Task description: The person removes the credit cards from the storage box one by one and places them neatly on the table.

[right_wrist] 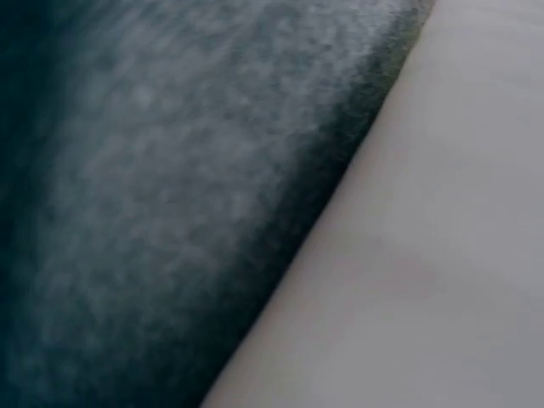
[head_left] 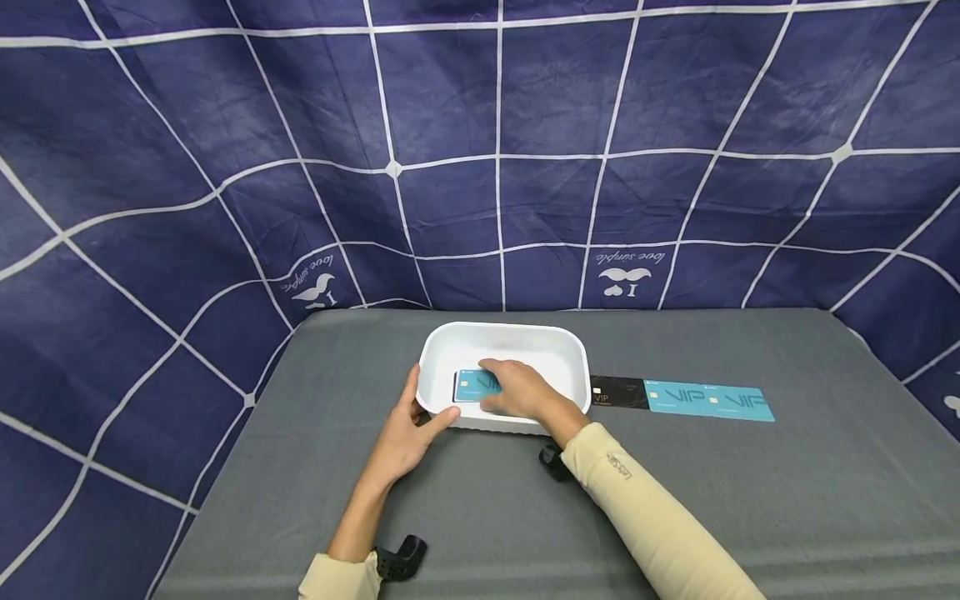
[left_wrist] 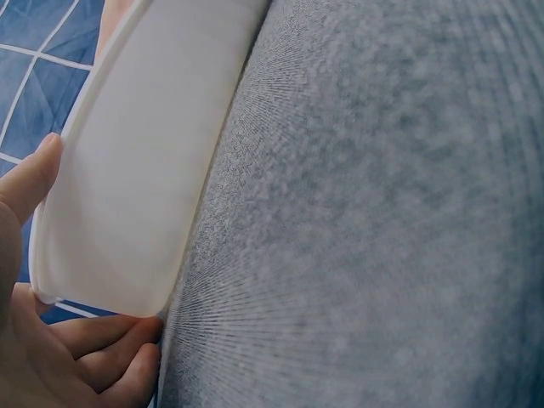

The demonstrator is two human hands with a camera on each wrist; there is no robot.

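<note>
Head view: left hand (head_left: 401, 446) gripping a white rounded-rectangular plastic tray (head_left: 498, 340) at its left end; inside, right hand (head_left: 522, 392), thumb and fingers apart, over a light-blue rectangular card (head_left: 475, 386); any pinch cannot be told.

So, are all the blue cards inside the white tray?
No, two blue cards lie on the gray surface, right of the white tray.
</note>
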